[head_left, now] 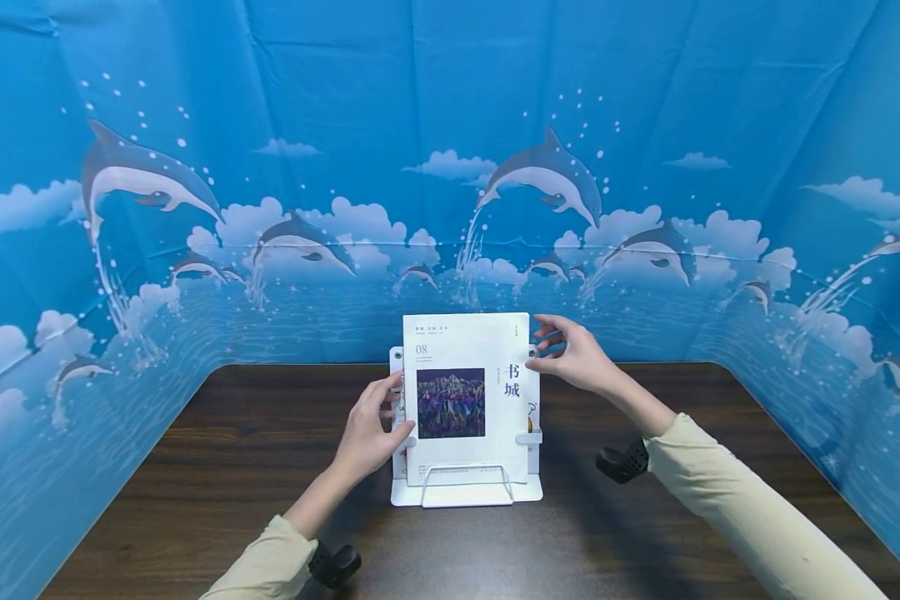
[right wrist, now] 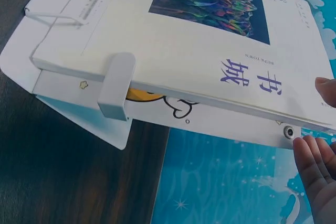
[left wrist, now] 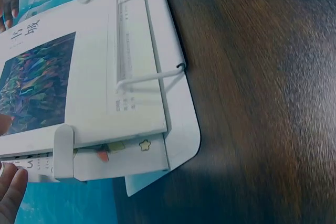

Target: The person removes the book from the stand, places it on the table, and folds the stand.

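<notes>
A white book (head_left: 450, 342) with a dark colourful picture stands upright on a white book stand (head_left: 527, 492). A wire bar (head_left: 468, 468) crosses its lower front, and side clips (right wrist: 116, 85) reach over both edges. My left hand (head_left: 371, 425) is at the book's left edge, thumb toward the cover and fingers beside the stand's side. At the upper right edge is my right hand (head_left: 573, 354), its thumb over the cover's edge and its fingers spread. In the right wrist view those fingers (right wrist: 315, 163) look fairly straight, near a metal grommet (right wrist: 289, 132) on the stand.
The stand rests on a dark wood-grain table (head_left: 217, 467), near its back edge. A blue cloth (head_left: 375, 100) printed with dolphins and clouds hangs behind and along both sides. A black device (head_left: 622, 462) is worn at the right wrist, another (head_left: 335, 567) at the left.
</notes>
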`<state>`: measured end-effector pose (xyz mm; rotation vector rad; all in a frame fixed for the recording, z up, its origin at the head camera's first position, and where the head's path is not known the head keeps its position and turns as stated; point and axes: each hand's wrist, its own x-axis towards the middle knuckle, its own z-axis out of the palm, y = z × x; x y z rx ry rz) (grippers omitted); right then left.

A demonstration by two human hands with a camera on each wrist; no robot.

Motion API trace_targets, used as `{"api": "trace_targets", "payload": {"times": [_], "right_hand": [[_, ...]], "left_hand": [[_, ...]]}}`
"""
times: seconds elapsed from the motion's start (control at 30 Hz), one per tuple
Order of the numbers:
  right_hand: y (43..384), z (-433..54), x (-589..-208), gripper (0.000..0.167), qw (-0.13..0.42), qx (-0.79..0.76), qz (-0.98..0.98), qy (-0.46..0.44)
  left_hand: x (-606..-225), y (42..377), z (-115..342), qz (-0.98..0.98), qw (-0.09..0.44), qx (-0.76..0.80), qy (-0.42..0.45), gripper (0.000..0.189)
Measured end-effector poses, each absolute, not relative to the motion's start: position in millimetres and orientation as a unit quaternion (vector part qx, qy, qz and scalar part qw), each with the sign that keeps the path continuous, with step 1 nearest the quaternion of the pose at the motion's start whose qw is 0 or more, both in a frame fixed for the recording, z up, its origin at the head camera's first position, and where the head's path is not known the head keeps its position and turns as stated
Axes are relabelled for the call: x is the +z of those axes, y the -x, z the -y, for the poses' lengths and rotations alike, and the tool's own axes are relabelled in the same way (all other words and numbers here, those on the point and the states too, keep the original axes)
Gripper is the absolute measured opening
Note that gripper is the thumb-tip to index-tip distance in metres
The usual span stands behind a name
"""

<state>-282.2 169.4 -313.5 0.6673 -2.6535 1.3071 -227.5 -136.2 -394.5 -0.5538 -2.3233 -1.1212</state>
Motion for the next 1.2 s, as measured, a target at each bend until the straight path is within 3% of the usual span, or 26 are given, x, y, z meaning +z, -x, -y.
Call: {"api": "trace_targets", "payload": {"times": [0.57, 0.9, 1.2], "right_hand": [[284, -156, -315, 0.064, 0.048, 0.446, 0.873, -0.192], [285, -153, -326, 0.045, 0.111, 0.445, 0.86, -0.224], [281, -150, -332, 0.044, 0.147, 0.439, 0.854, -0.238]], "left_hand": [[-398, 228, 116, 0.829, 0.242, -0.495, 0.096, 0.054], [-390, 231, 110, 0.806, 0.228, -0.545, 0.032, 0.043], [-388, 234, 111, 0.808, 0.22, -0.546, 0.018, 0.038]]}}
